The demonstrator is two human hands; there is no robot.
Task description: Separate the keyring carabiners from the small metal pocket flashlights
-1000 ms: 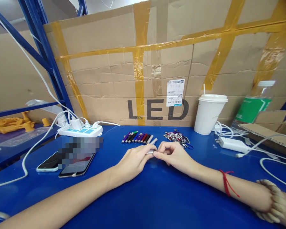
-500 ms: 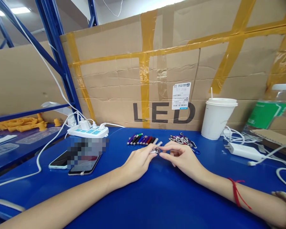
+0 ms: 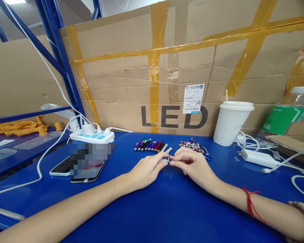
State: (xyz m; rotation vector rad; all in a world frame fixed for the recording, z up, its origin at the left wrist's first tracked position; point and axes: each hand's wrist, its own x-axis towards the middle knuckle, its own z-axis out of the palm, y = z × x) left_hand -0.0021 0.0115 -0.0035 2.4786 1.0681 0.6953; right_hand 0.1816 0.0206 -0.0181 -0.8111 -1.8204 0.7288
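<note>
Over the middle of the blue table, my left hand (image 3: 145, 171) holds a slim silver tube (image 3: 163, 160), like a mini flashlight, between thumb and fingers. My right hand (image 3: 196, 166) is closed in a pinch at the tube's right end, on a small shiny metal piece (image 3: 169, 160); its exact kind is too small to make out. Just behind my left hand lies a row of slim tubes (image 3: 150, 145) in purple, black, red and silver. Behind my right hand is a pile of metal key rings and clips (image 3: 192, 146), with a blue carabiner clip (image 3: 208, 157) at its edge.
Left on the blue table (image 3: 152, 216) are two phones (image 3: 87, 172) and a white power strip (image 3: 97, 136). At right stand a white lidded cup (image 3: 231, 123) with a straw, a white charger (image 3: 259, 158) with cables and a green-labelled bottle (image 3: 281, 118). Cardboard (image 3: 121, 84) rises behind.
The whole view has shifted slightly. Both hands stay together around the silver tube, and my right fingers have moved only a little at its end.
</note>
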